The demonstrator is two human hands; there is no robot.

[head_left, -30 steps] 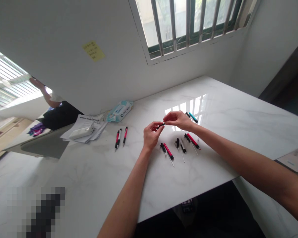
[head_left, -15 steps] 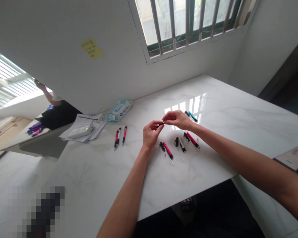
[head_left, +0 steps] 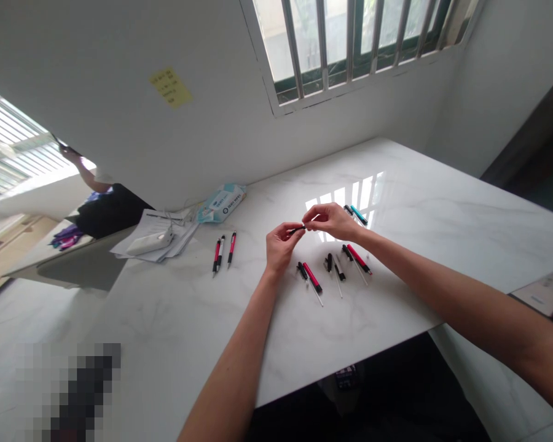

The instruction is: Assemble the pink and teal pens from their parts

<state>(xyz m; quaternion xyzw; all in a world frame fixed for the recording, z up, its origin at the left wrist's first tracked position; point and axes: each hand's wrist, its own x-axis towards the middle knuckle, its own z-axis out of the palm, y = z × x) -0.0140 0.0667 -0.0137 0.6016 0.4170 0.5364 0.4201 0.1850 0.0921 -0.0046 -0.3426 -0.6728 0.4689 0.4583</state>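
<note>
Our left hand (head_left: 280, 248) pinched a small black pen part (head_left: 297, 230) between its fingertips! Our right hand (head_left: 332, 221) bunched fingers at its end, grip unclear, a red barrel (head_left: 312, 276) lying below them.

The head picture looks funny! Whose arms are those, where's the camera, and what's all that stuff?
No robot here: those are a person's own bare arms. The camera sits on their head, looking forward and down, so you see what they see. The left hand pinches a small black piece; the right hand has its fingertips at one end, too small to see clearly. On the white table lie pen parts near the hands, three pens farther left, a blue-and-white packet and some papers.
</note>
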